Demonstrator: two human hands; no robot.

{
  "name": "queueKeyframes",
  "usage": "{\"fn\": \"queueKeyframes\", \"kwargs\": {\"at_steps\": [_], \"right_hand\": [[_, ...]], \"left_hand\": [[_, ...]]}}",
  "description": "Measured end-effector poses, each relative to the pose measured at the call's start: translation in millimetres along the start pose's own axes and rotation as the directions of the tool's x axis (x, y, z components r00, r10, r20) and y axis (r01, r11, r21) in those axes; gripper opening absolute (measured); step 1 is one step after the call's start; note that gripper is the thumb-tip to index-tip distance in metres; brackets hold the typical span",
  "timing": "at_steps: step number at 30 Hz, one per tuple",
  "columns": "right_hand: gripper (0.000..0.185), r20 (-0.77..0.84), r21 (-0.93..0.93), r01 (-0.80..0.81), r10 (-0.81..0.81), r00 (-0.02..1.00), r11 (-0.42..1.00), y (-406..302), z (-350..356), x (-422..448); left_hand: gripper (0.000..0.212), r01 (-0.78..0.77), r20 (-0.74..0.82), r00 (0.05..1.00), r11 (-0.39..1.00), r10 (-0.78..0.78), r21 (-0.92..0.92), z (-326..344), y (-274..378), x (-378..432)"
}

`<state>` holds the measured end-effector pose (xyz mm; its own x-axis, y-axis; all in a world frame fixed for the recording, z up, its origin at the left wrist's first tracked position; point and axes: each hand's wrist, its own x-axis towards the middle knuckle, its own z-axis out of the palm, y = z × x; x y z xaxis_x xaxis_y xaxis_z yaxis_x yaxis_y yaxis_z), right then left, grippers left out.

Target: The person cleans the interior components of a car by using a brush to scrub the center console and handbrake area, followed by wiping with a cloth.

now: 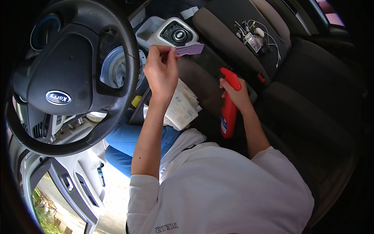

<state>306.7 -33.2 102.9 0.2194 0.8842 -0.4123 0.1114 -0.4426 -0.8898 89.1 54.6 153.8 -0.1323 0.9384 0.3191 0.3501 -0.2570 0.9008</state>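
My left hand (162,67) pinches a small purple brush (190,50) between thumb and fingers. Its pale bristles lie along the upper edge, close to the rotary gear knob (179,35) on the centre console; whether they touch it I cannot tell. To the right, my right hand (238,95) is wrapped around the neck of a red spray bottle (228,117). The bottle is held roughly upright in the picture and bears a label low on its side. Between my forearms lies a white, printed soft pack (182,111), partly covered by my left arm.
The steering wheel (70,58) fills the left side. Behind its rim stands a translucent bucket (112,65) with cloth inside. Tangled cables and small items (255,39) lie on the far seat. A red buckle (261,77) sits beside that seat. The door (77,187) is ajar.
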Motion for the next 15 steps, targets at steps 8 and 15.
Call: {"fn": "queueKeyframes", "kwargs": {"at_steps": [8,15], "right_hand": [[0.02,-0.053,-0.24,-0.077,0.066,0.996,0.968,5.4,-19.6,-18.6],[0.017,0.062,-0.203,0.011,0.001,0.998,0.979,3.9,-27.4,-30.0]], "left_hand": [[0.01,0.011,-0.009,1.0,1.0,-0.011,-0.01,4.9,-3.3,-5.1],[0.011,0.118,0.019,0.993,0.99,-0.117,-0.074,11.7,-14.3,-16.1]]}}
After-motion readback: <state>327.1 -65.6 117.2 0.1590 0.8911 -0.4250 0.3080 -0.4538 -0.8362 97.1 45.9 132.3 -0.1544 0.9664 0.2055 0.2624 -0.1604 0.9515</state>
